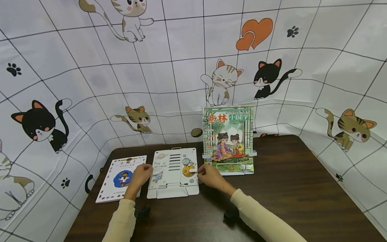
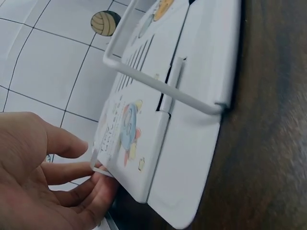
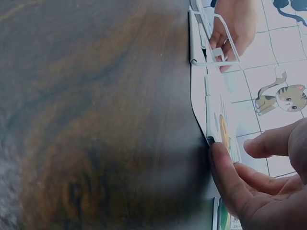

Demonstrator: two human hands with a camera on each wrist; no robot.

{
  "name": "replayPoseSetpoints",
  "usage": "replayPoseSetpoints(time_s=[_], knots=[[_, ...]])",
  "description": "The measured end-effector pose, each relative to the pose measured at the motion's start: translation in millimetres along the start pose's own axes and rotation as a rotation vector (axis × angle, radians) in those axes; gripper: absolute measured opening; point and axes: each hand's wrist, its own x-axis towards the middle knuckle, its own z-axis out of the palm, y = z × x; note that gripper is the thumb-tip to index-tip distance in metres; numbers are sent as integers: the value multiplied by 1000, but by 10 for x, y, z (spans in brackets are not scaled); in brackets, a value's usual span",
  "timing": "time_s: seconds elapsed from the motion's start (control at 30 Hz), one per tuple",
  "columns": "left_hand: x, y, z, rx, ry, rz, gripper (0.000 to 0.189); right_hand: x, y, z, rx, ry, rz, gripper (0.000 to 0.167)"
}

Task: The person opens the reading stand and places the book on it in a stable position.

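A white folding book stand (image 1: 173, 191) with "Tiny universe" and space drawings lies folded nearly flat on the table. At its left edge my left hand (image 1: 142, 176) has its fingers curled, around a small clear page clip (image 2: 96, 155); the thumb is close to the clip. My right hand (image 1: 211, 176) is at the opposite edge, by another page clip (image 1: 193, 170). In the right wrist view a fingertip (image 3: 219, 152) presses the stand's edge, with the thumb just off it. A wire support (image 2: 163, 88) sticks up from the stand's front part.
Left of the stand lies a white book (image 1: 113, 171) with a blue picture, partly under my left forearm. To the right, a green illustrated magazine (image 1: 228, 134) stands upright on another stand, held by clips. A cat-patterned cloth (image 1: 181, 77) hangs behind the dark wooden table (image 1: 287, 181).
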Motion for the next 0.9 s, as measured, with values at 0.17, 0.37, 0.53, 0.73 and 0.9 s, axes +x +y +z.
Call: replayPoseSetpoints(time_s=[0.17,0.37,0.53,0.73,0.9], knots=[[8,22,23,-52,-29,9,30,17,45,34,-4,21,-10,20],[1,65,72,-135,-14,-14,32,40,62,39,-15,47,1,26],[-2,78,107,-130,13,-50,44,9,73,44,58,43,41,37],[-30,107,86,-197,72,-69,43,-27,50,43,133,45,66,42],[-20,112,58,-246,132,-75,41,-42,7,22,198,31,98,43]])
